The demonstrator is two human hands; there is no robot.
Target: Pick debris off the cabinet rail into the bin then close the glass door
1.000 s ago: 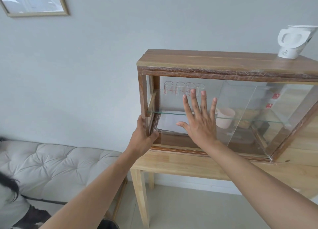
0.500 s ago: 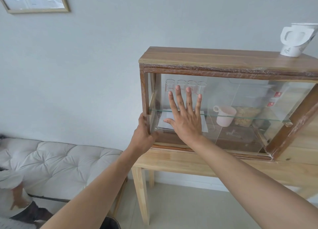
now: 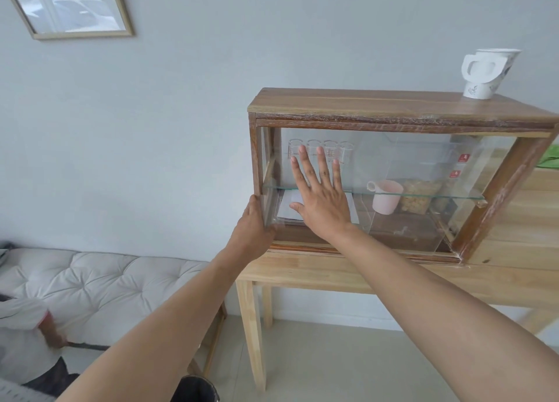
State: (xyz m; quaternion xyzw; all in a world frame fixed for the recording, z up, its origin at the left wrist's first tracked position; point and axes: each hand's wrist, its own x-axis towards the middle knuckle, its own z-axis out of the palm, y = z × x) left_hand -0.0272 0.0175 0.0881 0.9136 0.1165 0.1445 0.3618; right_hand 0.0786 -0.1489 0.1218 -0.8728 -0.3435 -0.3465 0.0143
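Observation:
A wooden cabinet (image 3: 393, 105) with sliding glass doors stands on a light wooden table (image 3: 332, 271). My right hand (image 3: 320, 196) lies flat, fingers spread, against the left glass door (image 3: 363, 159), which reaches the cabinet's left post. My left hand (image 3: 252, 226) grips the cabinet's left front post low down. The bottom rail (image 3: 378, 255) runs along the cabinet's front; I see no debris on it. A dark rim at the lower edge of the view may be the bin (image 3: 196, 389).
Inside are several glass beakers (image 3: 329, 150), a pink cup (image 3: 385, 200), a jar of snacks (image 3: 419, 196) and a white tray. A paper cup (image 3: 487, 72) stands on top. A white tufted bench (image 3: 99, 283) lies to the left, with a person at its lower left.
My right hand has slid left across the glass, taking the door toward the left post. My view has shifted so the cabinet sits further right. My left hand stays on the post.

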